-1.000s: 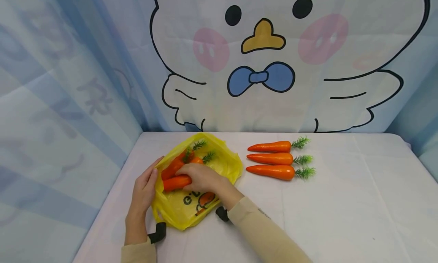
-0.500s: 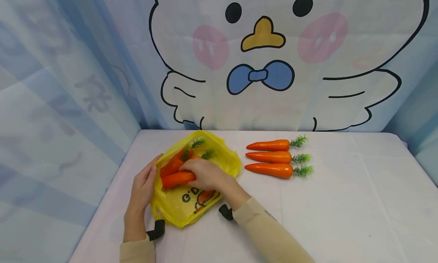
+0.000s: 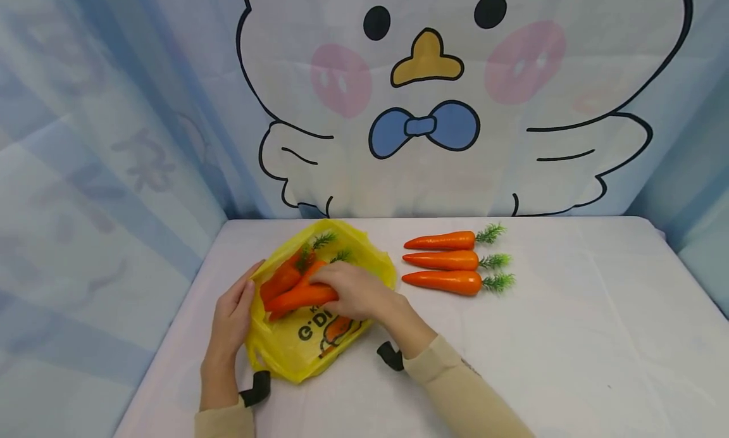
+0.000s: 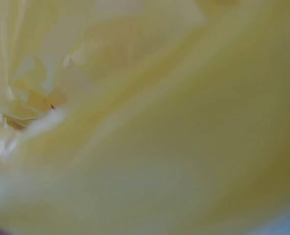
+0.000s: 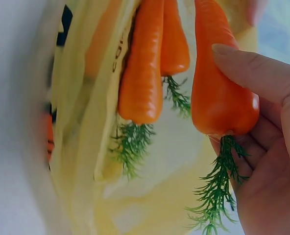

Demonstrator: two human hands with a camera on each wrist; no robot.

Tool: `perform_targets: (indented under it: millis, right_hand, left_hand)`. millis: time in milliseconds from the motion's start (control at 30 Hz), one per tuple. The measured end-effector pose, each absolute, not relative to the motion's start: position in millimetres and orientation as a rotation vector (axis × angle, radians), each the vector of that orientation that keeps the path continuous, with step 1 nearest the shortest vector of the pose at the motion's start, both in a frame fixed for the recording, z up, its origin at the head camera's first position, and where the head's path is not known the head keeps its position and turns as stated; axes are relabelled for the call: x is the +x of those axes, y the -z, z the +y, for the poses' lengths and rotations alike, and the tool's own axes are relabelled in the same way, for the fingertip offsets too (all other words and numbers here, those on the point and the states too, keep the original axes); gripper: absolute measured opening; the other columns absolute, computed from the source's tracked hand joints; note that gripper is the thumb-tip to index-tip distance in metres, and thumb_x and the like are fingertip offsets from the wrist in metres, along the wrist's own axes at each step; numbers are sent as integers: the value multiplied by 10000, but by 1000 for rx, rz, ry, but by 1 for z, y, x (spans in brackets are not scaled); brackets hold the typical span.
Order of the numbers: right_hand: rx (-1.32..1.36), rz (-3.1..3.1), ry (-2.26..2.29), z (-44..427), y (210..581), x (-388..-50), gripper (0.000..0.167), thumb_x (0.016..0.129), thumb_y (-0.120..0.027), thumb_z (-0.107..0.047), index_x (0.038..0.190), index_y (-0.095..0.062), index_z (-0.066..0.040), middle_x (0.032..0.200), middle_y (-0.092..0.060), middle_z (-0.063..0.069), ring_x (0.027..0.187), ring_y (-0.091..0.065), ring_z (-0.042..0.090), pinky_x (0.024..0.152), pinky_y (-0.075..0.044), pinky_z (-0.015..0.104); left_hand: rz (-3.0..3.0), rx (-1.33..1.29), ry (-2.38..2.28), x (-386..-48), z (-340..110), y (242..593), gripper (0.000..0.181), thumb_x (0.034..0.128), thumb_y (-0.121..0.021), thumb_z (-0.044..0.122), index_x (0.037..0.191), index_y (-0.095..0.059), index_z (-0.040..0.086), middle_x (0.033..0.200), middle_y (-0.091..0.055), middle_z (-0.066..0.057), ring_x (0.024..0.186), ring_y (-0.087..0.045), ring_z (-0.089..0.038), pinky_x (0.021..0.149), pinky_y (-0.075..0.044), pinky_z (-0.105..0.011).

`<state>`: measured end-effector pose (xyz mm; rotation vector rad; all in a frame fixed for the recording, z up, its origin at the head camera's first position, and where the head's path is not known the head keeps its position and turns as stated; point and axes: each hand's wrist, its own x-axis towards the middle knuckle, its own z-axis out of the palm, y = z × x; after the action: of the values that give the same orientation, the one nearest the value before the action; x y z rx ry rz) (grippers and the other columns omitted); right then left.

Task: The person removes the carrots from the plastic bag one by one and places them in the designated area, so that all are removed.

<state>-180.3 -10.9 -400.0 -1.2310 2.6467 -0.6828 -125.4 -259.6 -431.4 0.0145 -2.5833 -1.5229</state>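
A yellow plastic bag (image 3: 287, 356) lies with its mouth spread, several carrots (image 3: 280, 282) inside. My left hand (image 3: 232, 318) holds the bag's left edge, thumb over the rim; yellow plastic (image 4: 184, 117) fills the left wrist view, where the hand does not show. Within the bag mouth, my right hand (image 3: 361, 292) grips one carrot (image 3: 310, 295) near its leafy end. In the right wrist view, the hand (image 5: 270, 107) has its thumb on top of this carrot (image 5: 221, 93) and fingers beneath, beside two other carrots (image 5: 142, 63).
Right of the bag, three carrots (image 3: 447, 281) lie in parallel on the white table (image 3: 541, 362), tips left and green tops right. A cartoon-printed curtain (image 3: 433, 185) stands behind the table, and a blue-white curtain (image 3: 102, 235) hangs at the left.
My right hand has shifted slightly right with the gripped carrot, and another carrot end shows beneath it. The left hand keeps its hold on the bag. The head view has shifted a little.
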Motion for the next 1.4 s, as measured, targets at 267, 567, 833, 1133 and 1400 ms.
perform_targets:
  millis: [267,567,833,1133,1400]
  right_hand:
    - [-1228,2658,708,2,394,-173,458,919,-758,-145,1358,-635,-100,1368,-611,41,1268,-534,205,1099,-403,332]
    - [-1234,2665,785,18,386,-165,450,910,-767,-125,1340,-644,-85,1344,-621,45,1241,-547,210,1081,-423,341]
    - [-1181,2708,847,40,386,-159,449,894,-784,-129,1323,-658,-92,1320,-634,19,1216,-562,193,1045,-463,360]
    - [-1177,2766,909,67,393,-155,433,869,-811,-129,1278,-674,-86,1257,-664,20,1155,-592,208,1015,-481,403]
    - [-1151,2852,925,94,396,-153,423,842,-833,-107,1238,-682,-104,1206,-672,23,1117,-609,216,977,-505,412]
  left_hand:
    - [-2576,7,1549,-122,-259,432,470,1115,-366,315,1525,-463,105,1546,-454,-57,1445,-368,-216,1091,-288,-145]
    - [-2545,-41,1537,-122,-259,435,456,1115,-383,277,1511,-473,69,1529,-471,-96,1428,-394,-247,1033,-283,-69]
    - [-2556,-26,1537,-121,-258,435,465,1115,-379,294,1511,-472,68,1531,-469,-90,1430,-392,-239,1041,-282,-78]
    - [-2545,-64,1518,-123,-261,435,446,1116,-380,256,1501,-484,55,1518,-483,-101,1429,-392,-255,1056,-278,-88]
    - [-2545,-48,1520,-125,-259,435,451,1115,-381,269,1503,-483,63,1519,-483,-95,1430,-390,-245,1071,-278,-106]
